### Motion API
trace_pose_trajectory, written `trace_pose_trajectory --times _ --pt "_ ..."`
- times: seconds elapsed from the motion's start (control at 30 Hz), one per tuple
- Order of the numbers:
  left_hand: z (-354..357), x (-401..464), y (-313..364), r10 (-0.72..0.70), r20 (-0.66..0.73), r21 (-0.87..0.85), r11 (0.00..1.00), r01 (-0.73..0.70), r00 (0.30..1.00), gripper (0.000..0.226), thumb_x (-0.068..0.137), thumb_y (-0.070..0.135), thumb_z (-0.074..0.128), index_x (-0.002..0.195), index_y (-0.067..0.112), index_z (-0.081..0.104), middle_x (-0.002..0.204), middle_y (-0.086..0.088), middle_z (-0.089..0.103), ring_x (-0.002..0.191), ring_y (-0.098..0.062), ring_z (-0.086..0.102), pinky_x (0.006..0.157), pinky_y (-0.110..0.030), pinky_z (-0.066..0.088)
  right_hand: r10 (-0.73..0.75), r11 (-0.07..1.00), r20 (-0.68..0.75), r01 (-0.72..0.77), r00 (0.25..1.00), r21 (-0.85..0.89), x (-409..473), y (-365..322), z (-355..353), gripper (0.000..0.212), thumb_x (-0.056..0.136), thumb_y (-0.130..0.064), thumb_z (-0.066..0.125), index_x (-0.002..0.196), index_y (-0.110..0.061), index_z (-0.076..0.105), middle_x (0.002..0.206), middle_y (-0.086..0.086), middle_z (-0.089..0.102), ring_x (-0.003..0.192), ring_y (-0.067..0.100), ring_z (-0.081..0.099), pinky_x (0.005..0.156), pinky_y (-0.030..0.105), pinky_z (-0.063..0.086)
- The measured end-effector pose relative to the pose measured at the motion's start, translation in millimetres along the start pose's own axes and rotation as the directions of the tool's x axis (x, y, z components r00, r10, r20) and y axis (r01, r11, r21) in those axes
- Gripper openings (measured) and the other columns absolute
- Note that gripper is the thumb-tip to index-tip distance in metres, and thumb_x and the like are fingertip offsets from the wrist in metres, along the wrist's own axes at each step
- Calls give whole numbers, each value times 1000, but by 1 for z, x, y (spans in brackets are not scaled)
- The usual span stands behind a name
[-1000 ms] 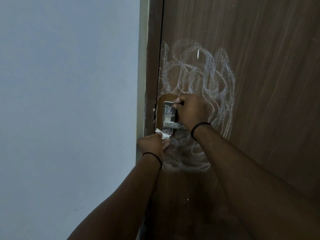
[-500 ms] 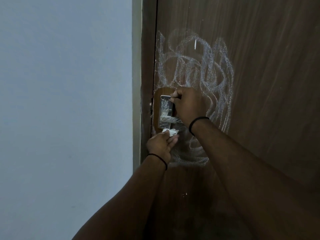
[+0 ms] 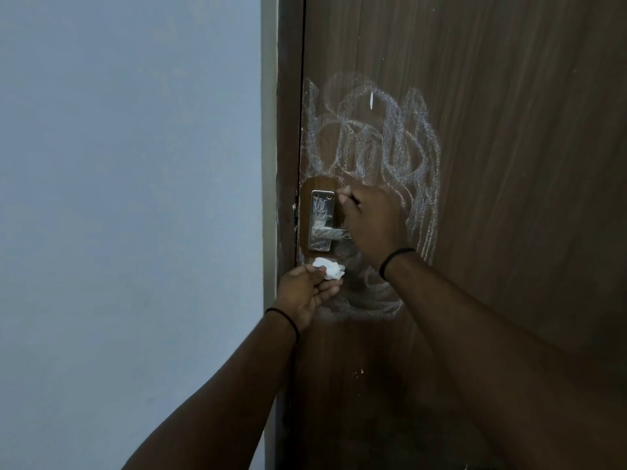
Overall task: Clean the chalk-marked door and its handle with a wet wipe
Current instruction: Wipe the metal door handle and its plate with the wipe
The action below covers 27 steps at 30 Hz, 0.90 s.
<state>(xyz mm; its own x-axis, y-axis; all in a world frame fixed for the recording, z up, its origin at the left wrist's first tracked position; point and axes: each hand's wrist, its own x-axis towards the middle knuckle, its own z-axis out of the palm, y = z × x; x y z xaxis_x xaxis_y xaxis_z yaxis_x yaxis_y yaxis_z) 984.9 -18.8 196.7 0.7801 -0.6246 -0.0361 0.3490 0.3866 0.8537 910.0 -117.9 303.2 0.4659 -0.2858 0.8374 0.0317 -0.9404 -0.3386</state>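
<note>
Chalk (image 3: 369, 144) everywhere above my right fingers (image 3: 344, 198), curled at the handle (image 3: 330, 234), pinching something white. Left fingers (image 3: 325, 288) pinch the wipe (image 3: 91, 268) just below it. Risk: this small wad smears chalk across the door (image 3: 509, 198).

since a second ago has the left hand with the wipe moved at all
Yes. The left hand with the wipe shifted right, from the door's edge to just under the handle plate.
</note>
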Motion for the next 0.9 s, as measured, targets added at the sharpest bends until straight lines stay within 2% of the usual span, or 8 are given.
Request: trace_pose_trajectory --times 0.17,0.23,0.3,0.37,0.5,0.6,0.73,0.9 --pt "2 -14 11 66 8 17 998 -66 998 15 98 1 49 110 5 57 90 -15 74 71 -21 73 60 -29 61 -44 998 -62 41 997 -43 -51 3 -3 14 96 -17 58 87 -13 67 75 -1 68 66 12 60 61 24 44" --pt "4 -20 14 95 12 23 995 -95 995 22 98 1 50 117 9 56 95 -14 73 70 -21 73 62 -30 61 -3 999 12 3 1000 -48 -69 7 0 13 95 -14 60 86 -10 69 74 0 67 66 15 60 69 32 50" --pt "7 -27 17 113 20 33 993 -114 993 25 98 1 50 119 12 56 96 -13 72 68 -20 72 63 -30 61 98 995 112 -99 989 2 -80 7 3 14 95 -16 60 99 -9 72 92 4 73 81 18 66 82 35 52" --pt "8 -34 20 123 29 43 991 -124 992 26 98 1 50 120 12 57 96 -12 72 66 -17 72 62 -29 61 164 984 170 -174 972 41 -84 3 3 20 93 -18 63 109 -9 72 103 6 74 91 18 67 84 31 53" --pt "8 -50 29 139 49 105 984 -143 989 25 97 1 51 118 7 62 94 -12 72 66 -16 71 61 -28 60 182 981 223 -193 958 31 -79 -11 -1 17 88 -16 70 104 -12 74 94 3 73 85 17 67 80 36 55" --pt "7 -61 37 156 87 184 968 -170 984 23 96 4 52 117 5 62 96 -15 74 79 -25 74 69 -35 62 224 968 220 -242 949 58 -75 -18 -8 15 86 -12 70 99 -18 76 92 -4 75 80 7 66 77 26 54" --pt "9 -74 44 163 132 221 957 -189 978 25 96 25 55 111 9 66 96 -18 74 90 -33 72 84 -46 58 280 948 154 -298 948 112 -81 -26 -15 17 84 -9 68 83 -25 74 77 -13 71 70 -4 63 62 10 45" --pt "11 -78 40 194 105 212 954 -213 975 18 91 14 64 104 1 68 90 -17 75 76 -26 74 73 -37 61 403 848 128 -423 906 320 -89 -35 -21 21 85 3 65 84 -15 73 83 0 73 79 17 71 72 39 61"
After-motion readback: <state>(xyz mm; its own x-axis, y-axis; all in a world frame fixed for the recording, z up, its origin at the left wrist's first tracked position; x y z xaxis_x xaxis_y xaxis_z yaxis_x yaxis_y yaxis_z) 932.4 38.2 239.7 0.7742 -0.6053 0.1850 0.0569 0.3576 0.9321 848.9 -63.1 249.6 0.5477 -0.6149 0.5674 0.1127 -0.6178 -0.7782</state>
